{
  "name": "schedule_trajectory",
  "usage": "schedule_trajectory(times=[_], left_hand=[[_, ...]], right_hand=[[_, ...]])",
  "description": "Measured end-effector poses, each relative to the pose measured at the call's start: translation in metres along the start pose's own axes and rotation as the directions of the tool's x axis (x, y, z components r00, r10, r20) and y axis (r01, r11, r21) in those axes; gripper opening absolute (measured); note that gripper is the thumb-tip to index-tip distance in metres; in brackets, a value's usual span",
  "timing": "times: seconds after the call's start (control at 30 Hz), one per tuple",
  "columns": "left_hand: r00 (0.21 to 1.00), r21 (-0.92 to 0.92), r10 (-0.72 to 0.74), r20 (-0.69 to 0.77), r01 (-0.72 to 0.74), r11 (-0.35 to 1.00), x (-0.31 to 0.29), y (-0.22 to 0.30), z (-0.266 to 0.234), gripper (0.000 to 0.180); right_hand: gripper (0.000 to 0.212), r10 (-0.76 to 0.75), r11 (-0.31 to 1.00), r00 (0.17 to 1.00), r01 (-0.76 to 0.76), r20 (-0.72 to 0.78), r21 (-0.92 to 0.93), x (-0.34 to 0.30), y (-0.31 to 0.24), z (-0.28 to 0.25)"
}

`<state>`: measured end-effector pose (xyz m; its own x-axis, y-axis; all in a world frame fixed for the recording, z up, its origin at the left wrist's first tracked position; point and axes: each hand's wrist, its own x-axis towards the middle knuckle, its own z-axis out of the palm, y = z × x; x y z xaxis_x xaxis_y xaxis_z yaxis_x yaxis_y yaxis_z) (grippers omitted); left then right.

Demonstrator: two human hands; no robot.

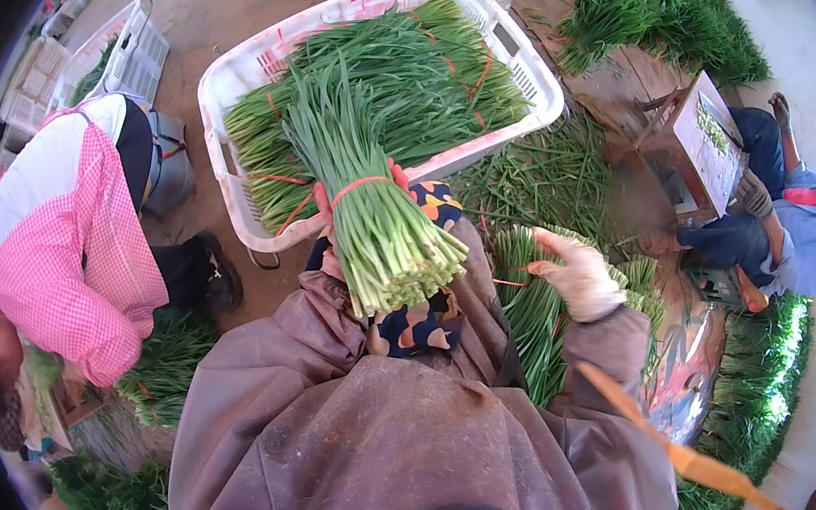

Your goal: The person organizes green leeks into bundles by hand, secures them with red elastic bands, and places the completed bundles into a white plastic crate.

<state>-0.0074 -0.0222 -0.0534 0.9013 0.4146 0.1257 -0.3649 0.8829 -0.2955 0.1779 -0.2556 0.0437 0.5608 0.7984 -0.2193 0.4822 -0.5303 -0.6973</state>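
Left hand, in a glove showing red at the fingertips: closed around a thick bunch of long, thin green stalks with pale cut ends and a red band, supporting it from beneath. The bunch is located at the near rim of a white, rectangular, slotted plastic crate; its leafy tops extend over the crate's interior and its cut ends project past the rim toward the wearer. Contact between tops and contents cannot be determined. The crate contains further red-banded green bunches.

Right hand, in an off-white glove: to the right of the crate's near end, index finger and thumb spread apart, above banded green bunches. Whether it touches them cannot be determined.

Loose green stalks lie right of the crate. A person in a pink-checked garment bends to its left.
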Motion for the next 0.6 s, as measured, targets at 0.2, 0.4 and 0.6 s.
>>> schedule_trajectory(times=[0.2, 0.4, 0.6], left_hand=[[0.974, 0.133, 0.131, -0.184, -0.107, 0.985, -0.008, 0.018, -0.029, 0.086], [0.963, 0.242, 0.160, -0.215, -0.106, 0.964, -0.008, 0.003, -0.007, 0.074], [0.975, 0.308, 0.148, -0.168, -0.091, 0.947, -0.005, 0.011, -0.015, 0.080]], right_hand=[[0.059, -0.598, 0.794, 0.793, 0.606, -0.120, 0.048, -0.002, -0.105, 0.025], [0.044, -0.732, 0.682, 0.657, 0.706, -0.183, -0.192, 0.017, -0.100, 0.070], [0.016, -0.517, 0.768, 0.846, 0.391, 0.130, 0.507, -0.026, -0.096, 0.002]])
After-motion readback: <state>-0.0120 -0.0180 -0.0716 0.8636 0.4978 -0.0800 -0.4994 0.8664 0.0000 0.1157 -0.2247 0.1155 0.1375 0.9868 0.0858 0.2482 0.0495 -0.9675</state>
